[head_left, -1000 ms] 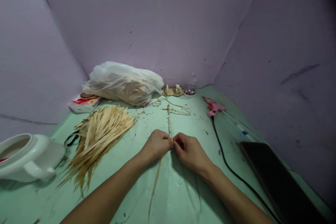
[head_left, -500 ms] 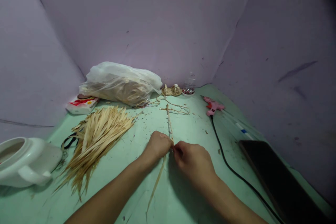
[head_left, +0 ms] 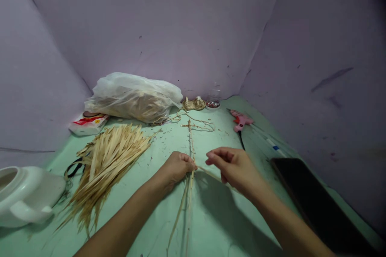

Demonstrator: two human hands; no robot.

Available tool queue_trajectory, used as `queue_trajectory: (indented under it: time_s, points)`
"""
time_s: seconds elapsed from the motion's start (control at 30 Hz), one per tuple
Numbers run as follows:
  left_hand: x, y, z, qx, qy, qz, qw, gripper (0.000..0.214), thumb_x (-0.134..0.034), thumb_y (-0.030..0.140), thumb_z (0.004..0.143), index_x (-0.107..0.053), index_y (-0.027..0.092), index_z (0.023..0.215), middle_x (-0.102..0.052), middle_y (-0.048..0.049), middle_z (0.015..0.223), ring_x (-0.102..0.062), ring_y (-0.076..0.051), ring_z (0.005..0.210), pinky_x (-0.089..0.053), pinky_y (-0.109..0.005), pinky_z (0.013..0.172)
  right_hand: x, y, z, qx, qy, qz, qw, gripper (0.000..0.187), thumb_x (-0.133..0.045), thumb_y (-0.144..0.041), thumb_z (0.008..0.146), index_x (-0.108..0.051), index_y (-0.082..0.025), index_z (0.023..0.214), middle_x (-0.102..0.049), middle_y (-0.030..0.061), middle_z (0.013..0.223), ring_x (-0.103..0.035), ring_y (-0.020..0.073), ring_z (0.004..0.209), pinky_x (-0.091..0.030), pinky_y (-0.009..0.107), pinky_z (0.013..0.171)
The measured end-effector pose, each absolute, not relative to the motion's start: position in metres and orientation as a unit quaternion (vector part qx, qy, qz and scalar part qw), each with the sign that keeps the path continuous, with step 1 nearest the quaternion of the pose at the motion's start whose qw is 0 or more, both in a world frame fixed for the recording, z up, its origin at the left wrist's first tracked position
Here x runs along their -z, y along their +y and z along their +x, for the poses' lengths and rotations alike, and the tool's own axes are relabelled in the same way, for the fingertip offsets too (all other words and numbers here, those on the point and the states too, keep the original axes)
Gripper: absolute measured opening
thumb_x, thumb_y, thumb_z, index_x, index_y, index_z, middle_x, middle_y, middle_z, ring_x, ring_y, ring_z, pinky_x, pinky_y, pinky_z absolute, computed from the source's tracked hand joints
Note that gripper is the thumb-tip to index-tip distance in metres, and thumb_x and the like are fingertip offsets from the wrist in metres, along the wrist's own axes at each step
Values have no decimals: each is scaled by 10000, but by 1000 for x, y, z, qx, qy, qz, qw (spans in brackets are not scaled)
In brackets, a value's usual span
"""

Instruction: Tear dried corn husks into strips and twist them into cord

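A thin braid (head_left: 191, 138) of dried plant fibre runs down the middle of the green tabletop. My left hand (head_left: 178, 166) is closed, with thumb and fingertips pinching the braid's lower end. Loose strands (head_left: 181, 204) trail from below that grip toward me. Another strand (head_left: 211, 174) slants off to the right and passes under my right hand (head_left: 237, 166). That hand hovers just right of the braid, fingers loosely curled, the thumb and index tips slightly apart with nothing seen between them.
A pile of dried strips (head_left: 111, 160) lies to the left, near a white pot (head_left: 36, 192). Behind are a tissue pack (head_left: 89, 123), a plastic bag (head_left: 135, 98), a woven piece (head_left: 194, 104) and a small container (head_left: 212, 103). A pink glue gun (head_left: 241, 119) and dark phone-like slab (head_left: 319, 204) occupy the right.
My right hand has moved up and right, away from the left hand, and its fingers have loosened. A strand now stretches to the right beneath it. My left hand keeps its pinch.
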State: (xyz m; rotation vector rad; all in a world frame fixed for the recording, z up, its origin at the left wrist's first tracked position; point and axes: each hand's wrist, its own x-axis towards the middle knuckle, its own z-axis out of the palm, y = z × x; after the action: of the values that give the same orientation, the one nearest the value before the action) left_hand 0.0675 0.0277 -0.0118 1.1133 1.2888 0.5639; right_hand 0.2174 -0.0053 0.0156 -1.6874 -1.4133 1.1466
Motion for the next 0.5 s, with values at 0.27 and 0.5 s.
queue_trajectory:
  time_s: [0.27,0.5]
  points:
    - [7,28,65,-229,544,503,631,48,-484,134,526,-489,153,482,-305,82,324,-196,-47,352,-134,-209,408,0,10,194,-632,-423,-582,287,82,-498,-122,680,-534,-139,609,-512,-30,452,-493,82,368,-418,202,392]
    - [17,31,60,-210,544,611,535,93,-475,121,521,-468,152,434,-306,60,385,-244,-65,419,-159,-219,438,25,14,195,-579,-471,-602,285,71,-491,-167,648,-449,-181,592,-386,-87,324,-361,63,282,-266,171,301]
